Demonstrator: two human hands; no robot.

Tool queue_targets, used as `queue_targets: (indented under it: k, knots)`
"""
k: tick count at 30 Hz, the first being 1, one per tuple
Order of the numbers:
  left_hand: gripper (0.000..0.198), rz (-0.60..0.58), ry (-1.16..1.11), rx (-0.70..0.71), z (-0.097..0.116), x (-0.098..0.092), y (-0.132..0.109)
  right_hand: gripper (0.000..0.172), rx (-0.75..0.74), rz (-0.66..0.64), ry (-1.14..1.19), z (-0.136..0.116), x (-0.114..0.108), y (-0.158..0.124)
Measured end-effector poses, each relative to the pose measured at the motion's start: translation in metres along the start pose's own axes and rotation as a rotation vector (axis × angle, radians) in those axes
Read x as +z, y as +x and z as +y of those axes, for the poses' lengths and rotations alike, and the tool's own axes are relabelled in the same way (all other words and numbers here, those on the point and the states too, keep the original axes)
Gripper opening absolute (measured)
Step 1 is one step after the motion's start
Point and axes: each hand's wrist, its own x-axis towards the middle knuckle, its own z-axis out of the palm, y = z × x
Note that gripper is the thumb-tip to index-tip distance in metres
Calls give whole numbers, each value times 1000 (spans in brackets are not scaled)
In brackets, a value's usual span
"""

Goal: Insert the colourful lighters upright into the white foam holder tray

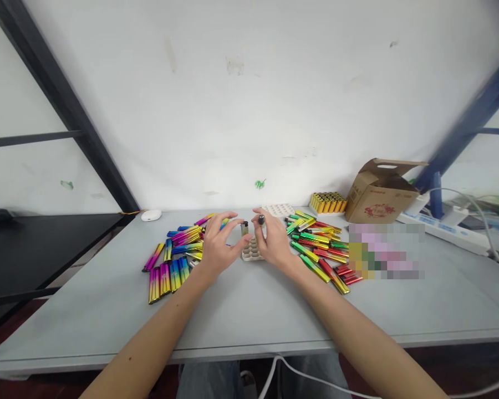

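My left hand (pixel 221 244) is at the middle of the table, its thumb and index finger curved around an upright lighter (pixel 244 228) with a dark top. Its other fingers are raised and spread. The thumb hides the lighter's lower part, so whether its base sits in the tray cannot be seen. Opposite it, my right hand (pixel 274 239) pinches another lighter (pixel 261 220), seen nearly end-on with its dark end showing. Below and between both hands lies a small pale tray (pixel 253 255) with rows of holes, partly covered by the hands.
Purple, blue and gold lighters (pixel 166 277) lie left; green, red and gold lighters (pixel 316 246) lie right. Behind are a pale holed tray (pixel 279 210), a tray of upright gold lighters (pixel 328 204) and an open cardboard box (pixel 378 202). A power strip (pixel 444 230) and white cable stand right.
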Motion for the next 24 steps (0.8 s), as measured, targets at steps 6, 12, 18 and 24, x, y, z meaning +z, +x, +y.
queue_targets:
  k: [6,12,18,24]
  knots:
    - [88,-493,-85,-235,-18,-3,-2,6,459,92,681,8,-7,15]
    - [128,-790,-101,-300,-24,1,-8,39,837,-199,1315,11,-22,22]
    - [121,-820,-87,-298,-22,3,-9,44,922,-211,1418,10,-24,23]
    - [111,-822,-67,-290,-23,3,-8,46,925,-185,1409,9,-22,22]
